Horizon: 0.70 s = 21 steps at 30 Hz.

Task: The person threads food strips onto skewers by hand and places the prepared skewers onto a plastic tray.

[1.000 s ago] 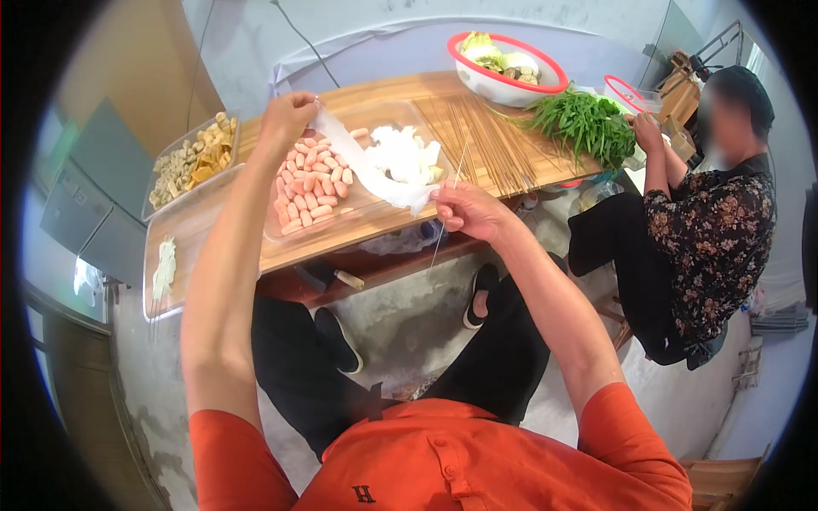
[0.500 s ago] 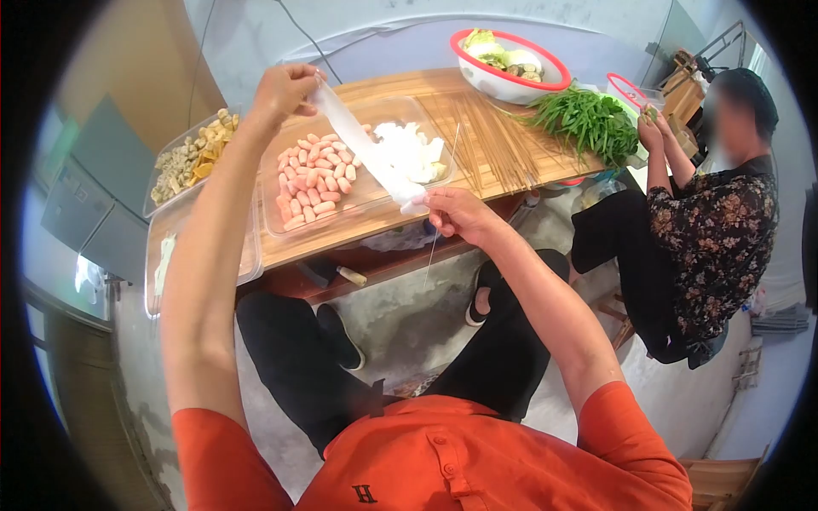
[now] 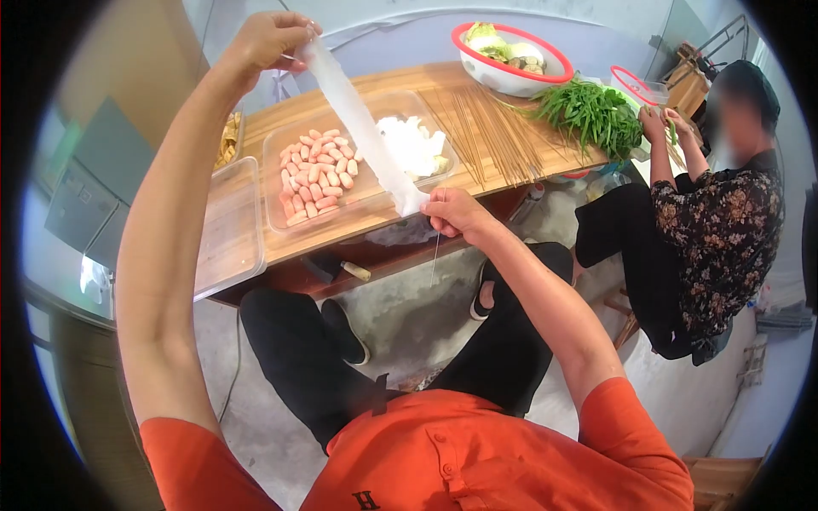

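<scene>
A long white translucent strip (image 3: 354, 115) hangs stretched between my two hands, above a clear tray. My left hand (image 3: 277, 41) pinches its upper end, high over the table's back edge. The lower end is bunched in the closed fingers of my right hand (image 3: 453, 213), near the table's front edge. A thin skewer (image 3: 436, 260) points down from my right hand. Below the strip, the tray holds small pink sausages (image 3: 315, 175) on the left and a white heap of pieces (image 3: 411, 146) on the right.
Thin wooden skewers (image 3: 494, 136) lie on the table (image 3: 375, 83). Beyond are leafy greens (image 3: 588, 119) and a red-rimmed bowl (image 3: 560, 64) of vegetables. At right sits a person (image 3: 716, 204) handling something green. A clear container (image 3: 230, 230) stands at left, partly behind my left arm.
My left hand has risen up and to the left, pulling the strip longer and straighter. My right hand has shifted slightly. The seated person's hands have moved closer together.
</scene>
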### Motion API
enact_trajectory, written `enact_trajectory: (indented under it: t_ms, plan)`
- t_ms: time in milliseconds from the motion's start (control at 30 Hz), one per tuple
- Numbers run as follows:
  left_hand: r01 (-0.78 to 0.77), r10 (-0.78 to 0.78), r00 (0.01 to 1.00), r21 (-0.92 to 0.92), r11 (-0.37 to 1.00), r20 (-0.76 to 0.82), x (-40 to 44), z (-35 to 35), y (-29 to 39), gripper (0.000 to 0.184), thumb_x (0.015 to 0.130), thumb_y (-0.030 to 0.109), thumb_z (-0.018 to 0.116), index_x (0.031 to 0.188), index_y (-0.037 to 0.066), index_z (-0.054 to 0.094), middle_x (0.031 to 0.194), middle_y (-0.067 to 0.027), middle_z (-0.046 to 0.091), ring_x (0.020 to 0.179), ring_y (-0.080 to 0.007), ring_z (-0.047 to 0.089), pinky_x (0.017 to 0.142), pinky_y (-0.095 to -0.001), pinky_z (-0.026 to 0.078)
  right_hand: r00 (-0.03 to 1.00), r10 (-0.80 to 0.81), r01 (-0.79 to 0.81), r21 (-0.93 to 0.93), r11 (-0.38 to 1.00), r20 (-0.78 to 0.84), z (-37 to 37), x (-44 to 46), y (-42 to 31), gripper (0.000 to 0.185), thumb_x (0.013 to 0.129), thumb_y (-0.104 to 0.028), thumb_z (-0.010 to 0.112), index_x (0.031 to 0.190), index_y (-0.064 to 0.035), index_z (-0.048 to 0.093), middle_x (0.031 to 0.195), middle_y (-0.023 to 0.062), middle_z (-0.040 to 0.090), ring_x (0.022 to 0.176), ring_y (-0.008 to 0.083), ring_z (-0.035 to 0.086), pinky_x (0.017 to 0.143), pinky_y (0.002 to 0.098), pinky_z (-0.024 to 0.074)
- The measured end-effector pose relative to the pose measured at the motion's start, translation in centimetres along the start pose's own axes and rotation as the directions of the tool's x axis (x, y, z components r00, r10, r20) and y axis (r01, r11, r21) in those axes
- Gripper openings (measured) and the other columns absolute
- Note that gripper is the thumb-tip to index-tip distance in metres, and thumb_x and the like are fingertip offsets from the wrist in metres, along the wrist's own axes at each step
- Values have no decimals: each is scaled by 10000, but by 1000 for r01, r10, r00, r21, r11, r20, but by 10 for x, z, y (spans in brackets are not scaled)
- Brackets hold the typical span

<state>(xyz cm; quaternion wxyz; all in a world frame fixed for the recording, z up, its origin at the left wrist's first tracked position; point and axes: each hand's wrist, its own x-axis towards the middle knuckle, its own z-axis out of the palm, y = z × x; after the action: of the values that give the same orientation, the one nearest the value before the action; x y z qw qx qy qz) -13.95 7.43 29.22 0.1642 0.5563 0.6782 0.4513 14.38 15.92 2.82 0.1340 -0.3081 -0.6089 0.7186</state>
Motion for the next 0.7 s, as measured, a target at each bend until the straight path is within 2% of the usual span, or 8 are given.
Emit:
enact_trajectory:
  t_ms: [67, 267, 300, 367, 433, 467, 533, 700]
  plan:
    - [19, -21, 997, 39, 999, 68, 2, -3, 4, 218, 913, 225, 593, 1053, 76, 667, 908, -4, 620, 810, -94, 601, 698, -240, 536, 1000, -17, 17, -3, 1000, 2, 2, -1, 1, 160, 867, -153, 635, 797, -42, 543, 565, 39, 533, 393, 71, 385, 358, 234, 234]
    - [-55, 50, 996, 65, 996, 78, 4, -17, 22, 226, 904, 252, 615, 1046, 86, 674, 922, -3, 619, 806, -84, 593, 699, -236, 535, 998, -64, 64, 11, 998, 14, 11, -8, -7, 133, 861, -146, 632, 842, -46, 547, 563, 34, 525, 402, 68, 382, 361, 231, 238]
    - [-55, 50, 996, 66, 996, 78, 2, -19, 27, 226, 904, 252, 615, 1046, 86, 674, 922, -3, 619, 806, -84, 593, 699, -236, 535, 996, -87, 87, -18, 996, 8, 12, -9, -11, 128, 866, -142, 623, 890, -38, 554, 562, 31, 523, 405, 69, 382, 363, 230, 240]
    - [-96, 95, 995, 98, 991, 15, 0, -21, 37, 239, 904, 257, 618, 1051, 77, 673, 931, -8, 624, 804, -83, 596, 712, -238, 541, 994, -113, 113, -46, 993, 3, 15, -13, -21, 139, 871, -138, 614, 939, -30, 560, 561, 28, 521, 408, 69, 383, 364, 229, 241]
    - [-94, 92, 995, 101, 990, 29, 4, -27, 39, 243, 903, 254, 618, 1054, 71, 672, 931, -8, 626, 807, -84, 598, 716, -241, 544, 988, -157, 157, -11, 988, -1, 17, -16, -30, 226, 899, -151, 616, 1082, -25, 574, 584, -6, 505, 433, 54, 389, 394, 191, 265]
    - [-85, 81, 996, 102, 991, 46, 6, -30, 38, 247, 902, 251, 619, 1057, 65, 671, 931, -8, 629, 809, -84, 600, 721, -243, 547, 987, -160, 160, -13, 987, 1, 17, -14, -32, 226, 899, -151, 616, 1082, -25, 574, 584, -6, 505, 433, 54, 389, 394, 191, 265]
    - [-79, 75, 996, 109, 991, 41, 9, -31, 33, 248, 901, 248, 619, 1056, 61, 670, 923, -6, 628, 809, -84, 601, 720, -245, 548, 995, -97, 91, 167, 982, 26, 13, -9, -31, 266, 897, -148, 617, 1128, -29, 561, 592, -15, 495, 446, 50, 391, 393, 191, 255]
    - [-35, 29, 998, 115, 993, 58, 14, -34, 22, 243, 899, 241, 620, 1055, 61, 670, 909, -3, 627, 806, -82, 604, 706, -239, 549, 995, -101, 95, 222, 970, 16, 8, -10, -27, 248, 898, -137, 606, 1120, -34, 568, 598, -10, 494, 443, 56, 383, 390, 204, 245]
